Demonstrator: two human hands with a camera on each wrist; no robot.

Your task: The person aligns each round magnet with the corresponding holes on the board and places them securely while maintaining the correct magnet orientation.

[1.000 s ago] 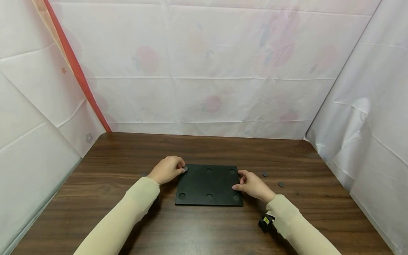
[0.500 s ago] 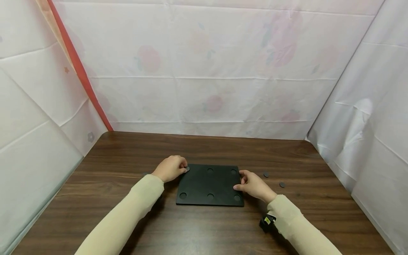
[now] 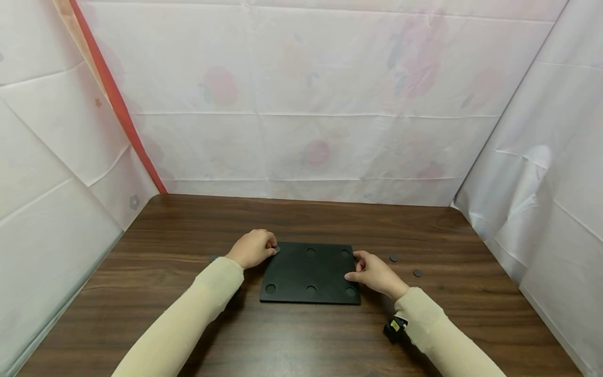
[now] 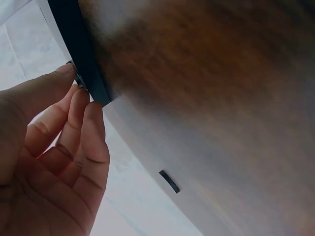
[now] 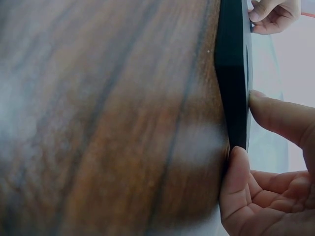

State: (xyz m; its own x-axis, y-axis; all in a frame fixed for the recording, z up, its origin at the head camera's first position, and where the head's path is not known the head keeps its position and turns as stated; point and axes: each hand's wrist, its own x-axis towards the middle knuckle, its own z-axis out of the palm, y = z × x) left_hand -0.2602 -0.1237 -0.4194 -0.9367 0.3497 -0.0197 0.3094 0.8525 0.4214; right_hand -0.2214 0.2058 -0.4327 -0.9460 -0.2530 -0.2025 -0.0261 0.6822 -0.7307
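Note:
A flat black rectangular board (image 3: 308,272) lies on the table, with several round recesses along its far and near edges. At its far left corner my left hand (image 3: 253,248) pinches a small dark grey disc (image 3: 277,250) between thumb and fingers. The left wrist view shows that disc edge-on against the board (image 4: 81,49); any recess beneath it is hidden. My right hand (image 3: 374,273) holds the board's right side, thumb on the top face and fingers against the edge, as the right wrist view (image 5: 275,162) confirms.
Two loose grey discs, a farther disc (image 3: 393,258) and a nearer disc (image 3: 417,273), lie right of the board. Another disc (image 3: 214,257) sits partly behind my left wrist. A black device (image 3: 394,329) hangs at my right cuff. White curtains (image 3: 301,104) border the wooden table (image 3: 301,340).
The whole view has shifted slightly. My left hand has barely moved, with the disc still pinched at the board's far left corner. My right hand keeps its hold on the board.

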